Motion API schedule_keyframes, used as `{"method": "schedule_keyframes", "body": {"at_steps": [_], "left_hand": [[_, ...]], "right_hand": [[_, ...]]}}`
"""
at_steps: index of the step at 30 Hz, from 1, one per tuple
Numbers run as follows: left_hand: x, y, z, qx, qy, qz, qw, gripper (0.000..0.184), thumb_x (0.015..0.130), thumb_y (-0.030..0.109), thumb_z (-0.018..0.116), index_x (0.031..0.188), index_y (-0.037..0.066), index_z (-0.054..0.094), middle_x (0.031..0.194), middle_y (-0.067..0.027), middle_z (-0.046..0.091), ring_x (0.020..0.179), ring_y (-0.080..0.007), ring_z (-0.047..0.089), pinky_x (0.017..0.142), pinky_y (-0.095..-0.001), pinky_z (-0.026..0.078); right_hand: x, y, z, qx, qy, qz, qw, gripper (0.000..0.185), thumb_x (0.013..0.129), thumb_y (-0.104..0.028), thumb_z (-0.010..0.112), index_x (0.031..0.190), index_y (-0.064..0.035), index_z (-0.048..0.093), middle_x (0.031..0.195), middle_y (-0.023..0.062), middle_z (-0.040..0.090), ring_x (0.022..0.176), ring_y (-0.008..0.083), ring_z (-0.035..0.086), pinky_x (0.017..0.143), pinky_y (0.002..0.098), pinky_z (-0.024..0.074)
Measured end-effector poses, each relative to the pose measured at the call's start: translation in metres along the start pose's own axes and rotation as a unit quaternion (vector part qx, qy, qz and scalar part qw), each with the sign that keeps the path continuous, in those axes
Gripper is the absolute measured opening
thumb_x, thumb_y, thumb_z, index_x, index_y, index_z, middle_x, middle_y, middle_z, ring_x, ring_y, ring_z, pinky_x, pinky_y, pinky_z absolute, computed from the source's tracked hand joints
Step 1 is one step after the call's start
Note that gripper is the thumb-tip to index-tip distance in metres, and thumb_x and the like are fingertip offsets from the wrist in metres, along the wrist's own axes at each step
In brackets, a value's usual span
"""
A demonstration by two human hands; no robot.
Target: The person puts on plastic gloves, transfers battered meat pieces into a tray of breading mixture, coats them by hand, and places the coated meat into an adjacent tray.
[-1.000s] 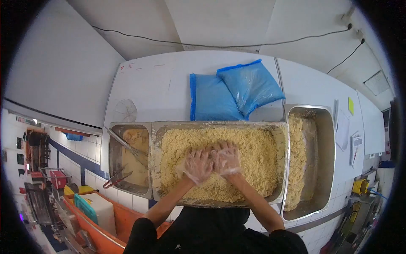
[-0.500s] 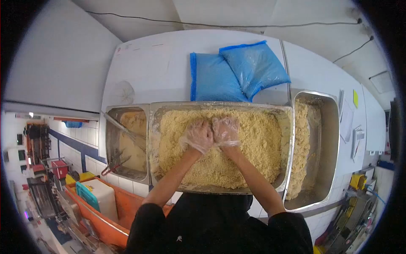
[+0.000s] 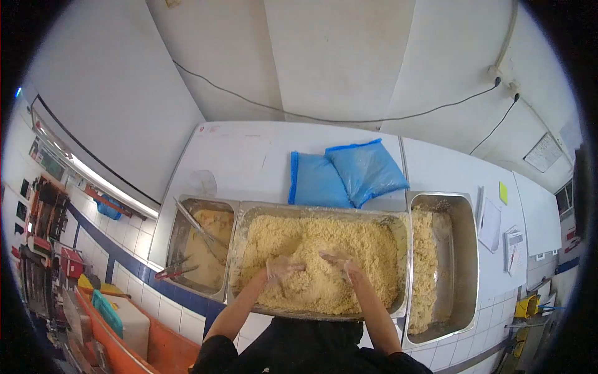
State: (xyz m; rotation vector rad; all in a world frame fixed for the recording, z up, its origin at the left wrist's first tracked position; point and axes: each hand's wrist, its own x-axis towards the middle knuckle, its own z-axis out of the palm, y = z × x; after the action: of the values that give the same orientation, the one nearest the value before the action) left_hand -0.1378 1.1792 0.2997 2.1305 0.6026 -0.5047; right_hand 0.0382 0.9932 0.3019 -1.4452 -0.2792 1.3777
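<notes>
Yellow crumbs [image 3: 316, 282] lie between the outstretched fingers [image 3: 295, 267] of left hand [image 3: 281, 268] and right hand [image 3: 342, 262].

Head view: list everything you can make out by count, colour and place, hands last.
Worktop: 1, white, behind the trays
Trays: 3, silver, side by side
Crumbly mix: 1 bed, yellow, middle tray
Metal utensil: 1, silver, slanting in left tray
Red-handled utensil: 1, red, left tray's near-left edge
Clumped mix: 1 strip, yellow, right tray
Bags: 2, blue, overlapping behind middle tray
Clear round item: 1, transparent, behind left tray
Sheet: 1, white, right
Note: 1, yellow-green, beyond sheet
Device: 1, white, right of sheet
Cables: 2, dark, back wall
Tub: 1, orange, lower left
Background items: uncounted, too small
Left hand: 1, clear-gloved, at crumbly mix
Right hand: 1, clear-gloved, at crumbly mix
</notes>
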Motion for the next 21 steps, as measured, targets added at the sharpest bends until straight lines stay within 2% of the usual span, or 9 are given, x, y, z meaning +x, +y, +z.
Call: {"method": "schedule_keyframes", "body": {"at_steps": [3, 7, 10, 12, 13, 14, 16, 19, 21], "left_hand": [[0.007, -0.014, -0.002, -0.100, 0.054, -0.028, 0.993, 0.062, 0.095, 0.038, 0.046, 0.143, 0.002, 0.032, 0.125, -0.0236, 0.056, 0.109, -0.0351, 0.057, 0.095, -0.0444, 0.045], [0.009, -0.034, -0.024, -0.460, 0.085, -0.068, 0.881, 0.059, 0.097, 0.028, 0.046, 0.145, 0.002, 0.026, 0.132, -0.0237, 0.052, 0.117, -0.0379, 0.054, 0.101, -0.0446, 0.042], [-0.044, 0.070, -0.052, -0.165, 0.138, -0.041, 0.976, 0.060, 0.095, 0.034, 0.047, 0.142, 0.000, 0.032, 0.125, -0.0284, 0.053, 0.109, -0.0429, 0.056, 0.097, -0.0449, 0.044], [-0.049, 0.075, -0.021, -0.001, 0.249, 0.017, 0.968, 0.061, 0.092, 0.041, 0.048, 0.135, -0.002, 0.041, 0.117, -0.0306, 0.056, 0.104, -0.0446, 0.058, 0.093, -0.0458, 0.046], [-0.048, 0.067, -0.006, 0.059, 0.343, 0.066, 0.935, 0.062, 0.090, 0.045, 0.049, 0.128, -0.004, 0.047, 0.112, -0.0313, 0.058, 0.101, -0.0447, 0.059, 0.091, -0.0467, 0.047], [-0.056, 0.067, -0.007, 0.053, 0.278, -0.014, 0.959, 0.058, 0.090, 0.044, 0.050, 0.122, -0.004, 0.050, 0.108, -0.0307, 0.060, 0.098, -0.0444, 0.061, 0.089, -0.0478, 0.047], [-0.082, 0.069, -0.007, 0.044, 0.205, -0.097, 0.973, 0.055, 0.089, 0.043, 0.050, 0.117, -0.004, 0.054, 0.104, -0.0302, 0.062, 0.095, -0.0441, 0.062, 0.087, -0.0489, 0.047], [-0.095, 0.059, 0.026, 0.135, 0.094, -0.100, 0.981, 0.050, 0.088, 0.042, 0.051, 0.104, -0.006, 0.057, 0.097, -0.0281, 0.064, 0.093, -0.0426, 0.062, 0.084, -0.0476, 0.049], [-0.057, 0.025, 0.083, 0.062, 0.240, -0.092, 0.964, 0.057, 0.093, 0.050, 0.043, 0.093, -0.003, 0.066, 0.091, -0.0280, 0.065, 0.084, -0.0415, 0.064, 0.077, -0.0494, 0.049]], "right_hand": [[0.074, 0.070, -0.048, 0.037, -0.010, -0.007, 0.999, 0.061, 0.090, -0.037, 0.064, 0.135, 0.0007, 0.047, 0.133, 0.0197, 0.053, 0.128, 0.0286, 0.046, 0.110, 0.0456, 0.0297], [0.034, -0.003, -0.051, -0.240, 0.045, -0.034, 0.969, 0.068, 0.087, -0.041, 0.064, 0.135, 0.0020, 0.043, 0.132, 0.0218, 0.051, 0.126, 0.0304, 0.045, 0.107, 0.0440, 0.0330], [0.037, 0.006, -0.037, -0.510, 0.092, -0.140, 0.844, 0.073, 0.085, -0.044, 0.065, 0.134, 0.0030, 0.041, 0.131, 0.0235, 0.049, 0.125, 0.0317, 0.044, 0.105, 0.0427, 0.0355], [0.030, 0.032, -0.031, -0.668, 0.124, -0.280, 0.678, 0.072, 0.082, -0.047, 0.067, 0.128, 0.0039, 0.047, 0.125, 0.0252, 0.053, 0.120, 0.0329, 0.049, 0.102, 0.0409, 0.0385], [-0.007, 0.018, -0.017, -0.655, 0.182, -0.293, 0.672, 0.066, 0.082, -0.047, 0.066, 0.124, 0.0021, 0.051, 0.123, 0.0242, 0.055, 0.116, 0.0330, 0.052, 0.099, 0.0402, 0.0409], [-0.043, -0.002, -0.002, -0.640, 0.238, -0.304, 0.664, 0.061, 0.082, -0.047, 0.064, 0.120, 0.0003, 0.055, 0.121, 0.0232, 0.057, 0.111, 0.0331, 0.055, 0.097, 0.0395, 0.0432], [-0.087, -0.052, 0.020, -0.663, 0.150, -0.083, 0.729, 0.053, 0.084, -0.046, 0.062, 0.113, -0.0016, 0.062, 0.108, 0.0209, 0.063, 0.105, 0.0345, 0.058, 0.091, 0.0404, 0.0451], [-0.051, 0.030, -0.010, -0.638, 0.068, 0.006, 0.767, 0.059, 0.085, -0.051, 0.060, 0.108, 0.0038, 0.063, 0.111, 0.0250, 0.061, 0.106, 0.0331, 0.058, 0.093, 0.0405, 0.0438], [-0.029, 0.071, -0.022, -0.550, -0.005, 0.037, 0.834, 0.063, 0.085, -0.054, 0.060, 0.107, 0.0061, 0.062, 0.116, 0.0269, 0.060, 0.108, 0.0311, 0.058, 0.094, 0.0397, 0.0434]]}}
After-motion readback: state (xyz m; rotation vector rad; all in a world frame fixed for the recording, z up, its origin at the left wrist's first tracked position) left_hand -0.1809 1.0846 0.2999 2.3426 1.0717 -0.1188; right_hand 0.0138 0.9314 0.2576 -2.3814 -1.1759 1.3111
